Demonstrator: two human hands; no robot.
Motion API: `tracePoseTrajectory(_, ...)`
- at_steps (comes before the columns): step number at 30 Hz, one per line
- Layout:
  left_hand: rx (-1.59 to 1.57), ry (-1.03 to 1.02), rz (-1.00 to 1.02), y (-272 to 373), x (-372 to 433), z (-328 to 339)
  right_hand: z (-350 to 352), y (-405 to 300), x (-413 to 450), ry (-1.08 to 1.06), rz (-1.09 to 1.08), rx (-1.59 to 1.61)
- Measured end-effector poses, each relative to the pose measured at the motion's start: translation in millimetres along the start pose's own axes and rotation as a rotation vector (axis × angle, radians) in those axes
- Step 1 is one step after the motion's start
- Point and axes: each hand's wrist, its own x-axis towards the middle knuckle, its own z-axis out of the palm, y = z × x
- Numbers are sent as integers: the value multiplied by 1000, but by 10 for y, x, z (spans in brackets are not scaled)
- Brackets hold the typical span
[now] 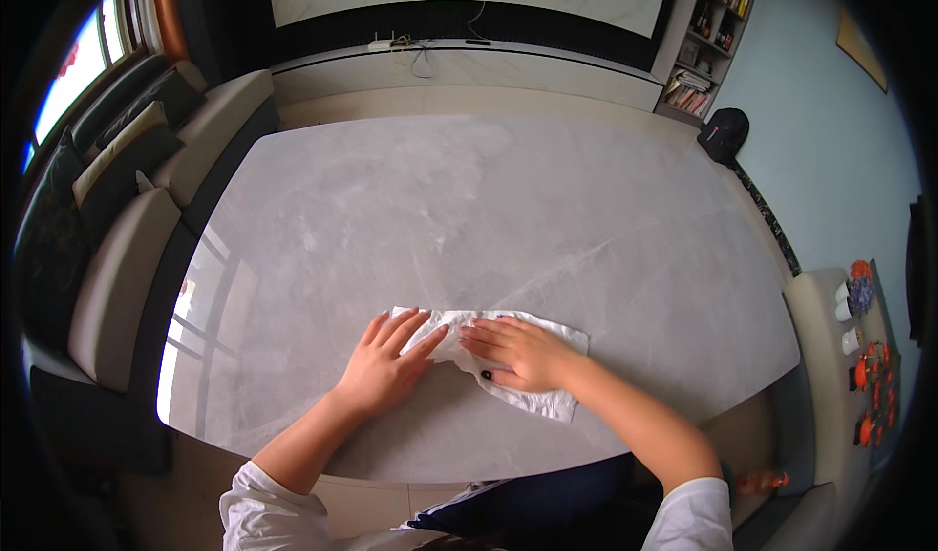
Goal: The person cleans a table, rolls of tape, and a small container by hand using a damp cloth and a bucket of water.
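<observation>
A thin white sheet (546, 404), tissue or cloth, lies crumpled on the grey marble-patterned table (513, 221) near its front edge. My left hand (388, 360) rests on the sheet's left end, palm down with fingers spread. Over its middle and right part, my right hand (520, 353) lies flat, the fingers close together and the thumb apart. Neither hand grasps the sheet; both press on it from above. At the tip of the right thumb is a small black spot (486, 375); I cannot tell what it is. The hands hide part of the sheet.
A sofa with cushions (124, 163) runs along the left, another sofa (835, 382) along the right. Flower pots (846, 305) stand beyond the right sofa. A low console (469, 67) with cables, a bookshelf (707, 45) and a black bag (724, 135) are at the back.
</observation>
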Motion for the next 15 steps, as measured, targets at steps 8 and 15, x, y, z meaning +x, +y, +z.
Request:
tracePoseTrajectory(8, -203, -130, -32, 275, -20, 33, 60, -5, 11, 77, 225, -72)
tracePoseTrajectory(15, -169, -135, -226, 388, 20, 170, 144, 28, 423, 52, 24, -25)
